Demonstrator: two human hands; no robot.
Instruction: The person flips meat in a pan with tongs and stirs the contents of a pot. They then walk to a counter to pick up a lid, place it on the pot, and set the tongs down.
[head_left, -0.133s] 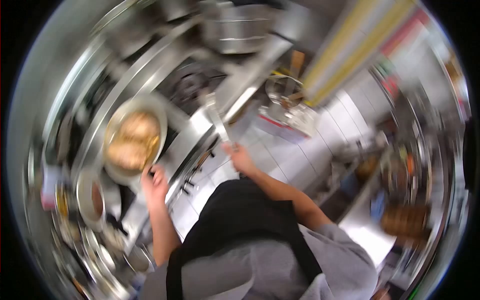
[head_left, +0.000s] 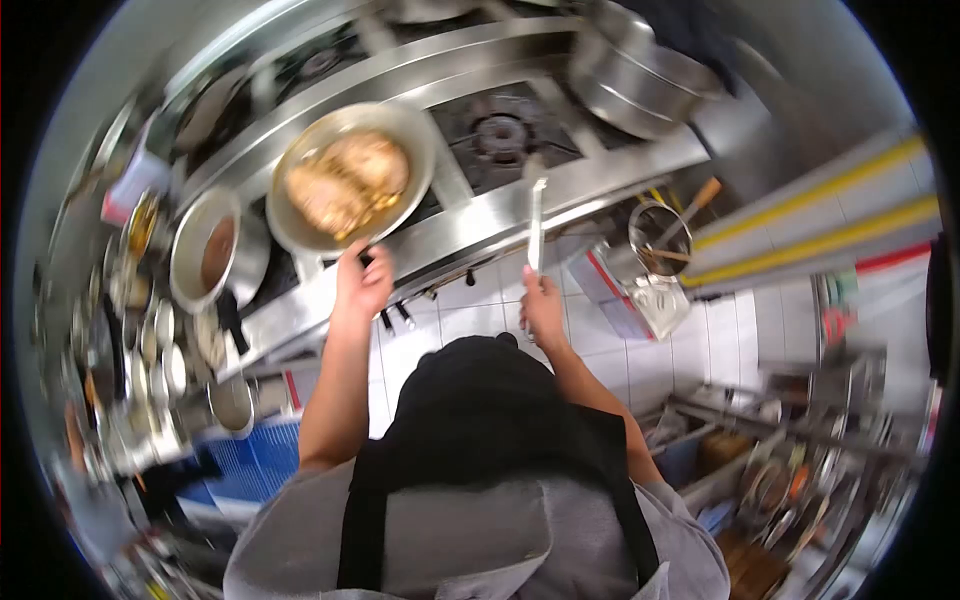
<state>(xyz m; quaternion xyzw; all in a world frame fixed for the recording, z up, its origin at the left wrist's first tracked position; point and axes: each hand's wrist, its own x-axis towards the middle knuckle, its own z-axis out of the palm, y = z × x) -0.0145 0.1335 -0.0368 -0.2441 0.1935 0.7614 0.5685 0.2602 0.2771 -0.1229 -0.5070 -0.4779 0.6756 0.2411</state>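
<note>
My left hand (head_left: pixel 365 285) is closed around the dark handle of a round frying pan (head_left: pixel 425 150) on the stove. Two browned pieces of meat (head_left: pixel 350 180), which look like chicken breasts, lie side by side in the pan with yellowish bits around them. In my right hand (head_left: pixel 543 305) is a pair of long metal tongs (head_left: pixel 536 225), held with the tips pointing away from me, over the stove's front edge. The tips appear slightly blurred and have no food visible on them.
An unlit-looking burner (head_left: pixel 500 135) is right of the pan, with a large steel pot (head_left: pixel 640 90) beyond. A saucepan of brown sauce (head_left: pixel 185 265) stands at the left. A container with wooden-handled utensils (head_left: pixel 660 235) is at the right. Another person's arm (head_left: pixel 75 440) shows at far left.
The view has swung round, so the stove now runs more levelly across the top and the blur has lessened. My hands keep their holds on the pan handle and the tongs.
</note>
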